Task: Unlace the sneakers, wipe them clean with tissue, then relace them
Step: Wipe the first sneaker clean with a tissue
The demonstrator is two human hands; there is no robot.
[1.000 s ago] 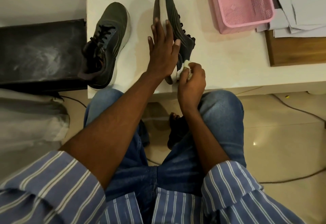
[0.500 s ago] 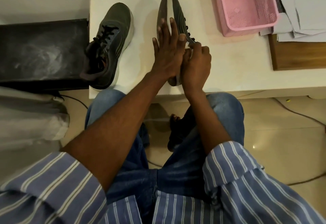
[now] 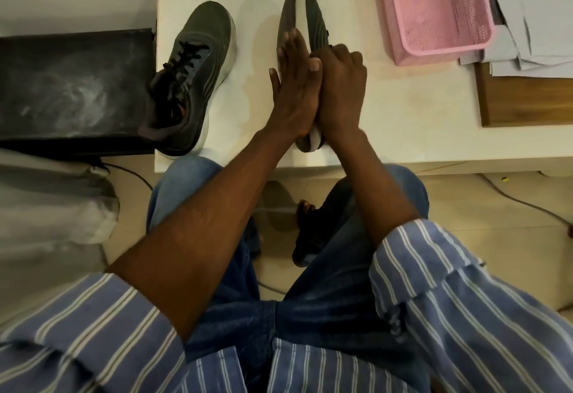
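- The dark grey mesh sneaker with white sole (image 3: pixel 305 5) lies tipped on its side on the white tabletop (image 3: pixel 403 107), long axis running away from me, toe far, heel at the near edge.
- My left hand (image 3: pixel 293 82) lies flat on its left flank, fingers straight, pressing to steady it.
- My right hand (image 3: pixel 339 86) is on its right flank at mid-length, fingers curled. What they hold is hidden, I cannot tell, though I judge it's the wiping tissue.
- Both hands touch this shoe. Next stroke would run along that axis, toward toe or heel.
- The second grey sneaker with black laces (image 3: pixel 192 82) stands upright to the left, well apart from both hands, left hand nearer, laces in.
- Pink plastic mesh basket (image 3: pixel 440 42) sits far right. Nothing visible inside.
- Stack of white papers (image 3: pixel 533 20) beyond it.
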